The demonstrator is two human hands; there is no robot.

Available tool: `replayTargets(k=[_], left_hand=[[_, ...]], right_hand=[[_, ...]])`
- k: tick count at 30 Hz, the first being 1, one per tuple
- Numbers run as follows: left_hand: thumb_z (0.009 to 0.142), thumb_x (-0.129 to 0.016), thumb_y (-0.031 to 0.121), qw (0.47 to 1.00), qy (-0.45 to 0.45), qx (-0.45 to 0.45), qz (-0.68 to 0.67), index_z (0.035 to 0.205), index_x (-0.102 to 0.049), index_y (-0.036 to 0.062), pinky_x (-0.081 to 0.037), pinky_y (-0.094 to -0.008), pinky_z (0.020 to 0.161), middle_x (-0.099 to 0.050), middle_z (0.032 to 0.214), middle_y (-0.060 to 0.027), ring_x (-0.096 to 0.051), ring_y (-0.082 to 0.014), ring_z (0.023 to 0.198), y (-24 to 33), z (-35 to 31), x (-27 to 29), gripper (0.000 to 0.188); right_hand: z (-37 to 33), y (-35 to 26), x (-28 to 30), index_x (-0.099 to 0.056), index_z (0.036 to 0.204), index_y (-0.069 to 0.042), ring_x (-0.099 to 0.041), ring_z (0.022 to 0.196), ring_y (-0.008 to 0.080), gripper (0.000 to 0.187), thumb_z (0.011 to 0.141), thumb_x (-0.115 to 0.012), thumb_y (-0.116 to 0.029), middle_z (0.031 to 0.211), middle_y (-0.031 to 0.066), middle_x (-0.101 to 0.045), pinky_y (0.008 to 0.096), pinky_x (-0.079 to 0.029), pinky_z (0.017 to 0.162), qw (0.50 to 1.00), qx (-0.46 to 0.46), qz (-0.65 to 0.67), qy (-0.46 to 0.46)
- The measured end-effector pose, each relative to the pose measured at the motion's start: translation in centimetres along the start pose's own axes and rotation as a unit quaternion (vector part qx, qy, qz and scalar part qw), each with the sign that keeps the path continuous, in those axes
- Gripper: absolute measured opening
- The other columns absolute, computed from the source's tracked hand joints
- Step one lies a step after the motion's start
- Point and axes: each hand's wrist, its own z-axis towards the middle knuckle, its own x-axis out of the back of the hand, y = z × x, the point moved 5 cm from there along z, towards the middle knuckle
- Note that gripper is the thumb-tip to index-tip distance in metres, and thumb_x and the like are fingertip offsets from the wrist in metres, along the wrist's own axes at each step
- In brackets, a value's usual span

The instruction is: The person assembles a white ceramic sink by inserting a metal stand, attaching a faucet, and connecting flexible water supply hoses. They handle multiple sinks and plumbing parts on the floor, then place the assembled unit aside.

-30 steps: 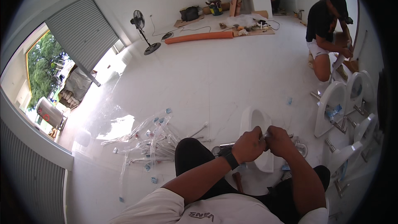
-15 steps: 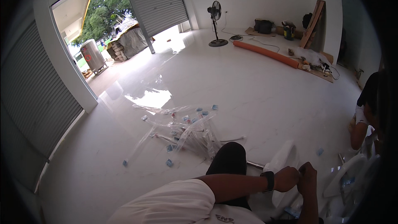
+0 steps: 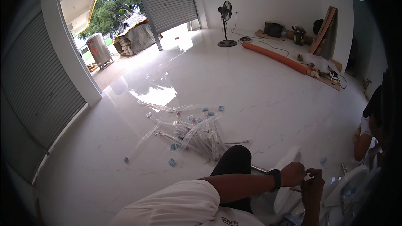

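My left hand (image 3: pixel 293 174), with a dark watch on its wrist, is closed with its fingertips almost touching my right hand (image 3: pixel 312 184). The right hand's fingers are bent in a pinch. Something small and pale may be between the two hands, too little of it showing to name. Beneath them lies a white, curved, smooth piece (image 3: pixel 286 192), partly hidden by my hands and left forearm. A shiny metal tube (image 3: pixel 259 168) reaches it from beside my dark-clothed knee (image 3: pixel 234 159).
Clear plastic sleeves and metal tubes (image 3: pixel 197 136) lie heaped ahead, with small blue packets (image 3: pixel 171 162) around. At right are more white pieces (image 3: pixel 349 184) and another person (image 3: pixel 370 121). Farther off stand a fan (image 3: pixel 226 23), an orange roll (image 3: pixel 274 57) and a half-raised shutter (image 3: pixel 169 4).
My hands have shifted slightly and the right hand's fingers have bent outward more, opening a small gap between the hands. The view has turned a little to the left.
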Motion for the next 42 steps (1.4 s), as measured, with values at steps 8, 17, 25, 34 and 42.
replayTargets(k=[8,17,25,34,42], left_hand=[[0.093,-0.059,0.022,0.997,0.039,-0.031,0.054,0.087,-0.062,-0.0030,-0.049,-0.0538,0.083,-0.063,0.094,-0.0271,-0.062,-0.0473,0.093,0.1,-1.6,-1.3,0.026],[0.094,-0.058,0.017,0.994,-0.011,-0.051,0.091,0.092,-0.060,-0.0028,-0.048,-0.0510,0.083,-0.057,0.099,-0.0246,-0.059,-0.0446,0.094,-0.5,-0.6,-2.7,0.020],[0.093,-0.057,0.012,0.988,-0.005,-0.101,0.114,0.091,-0.059,-0.0019,-0.049,-0.0502,0.086,-0.055,0.101,-0.0233,-0.060,-0.0421,0.093,1.7,-1.5,-2.6,0.014],[0.091,-0.057,0.009,0.992,0.037,-0.102,0.067,0.093,-0.059,-0.0018,-0.048,-0.0498,0.087,-0.055,0.103,-0.0221,-0.058,-0.0411,0.096,2.4,-2.1,-2.3,0.011],[0.098,-0.057,0.015,0.992,0.014,-0.103,-0.068,0.121,-0.056,-0.0003,-0.046,-0.0464,0.097,-0.058,0.111,-0.0185,-0.058,-0.0377,0.107,1.6,-2.5,-1.4,0.028]], right_hand=[[-0.1,0.7,0.8,-0.066,0.102,0.003,-0.068,0.082,0.0409,0.022,0.081,-0.065,0.007,0.107,0.0229,-0.068,0.0449,-0.053,0.074,0.990,0.103,-0.043,-0.090],[-0.3,3.4,-0.8,-0.068,0.082,0.004,-0.067,0.084,0.0466,0.007,0.082,-0.065,-0.001,0.097,0.0267,-0.069,0.0491,-0.052,0.072,0.977,0.073,-0.158,-0.121],[-0.4,4.8,-1.2,-0.065,0.070,0.007,-0.068,0.070,0.0440,0.011,0.077,-0.067,-0.001,0.070,0.0270,-0.065,0.0460,-0.051,0.063,0.983,0.037,-0.159,-0.085],[-0.4,3.1,-0.9,-0.069,0.095,0.005,-0.070,0.069,0.0388,0.016,0.082,-0.065,-0.001,0.079,0.0223,-0.071,0.0450,-0.056,0.067,0.994,0.050,-0.095,-0.038],[-0.4,3.4,0.8,-0.068,0.105,0.009,-0.074,0.071,0.0216,0.022,0.093,-0.059,-0.007,0.084,0.0162,-0.074,0.0317,-0.059,0.056,0.977,-0.140,0.099,-0.126]])
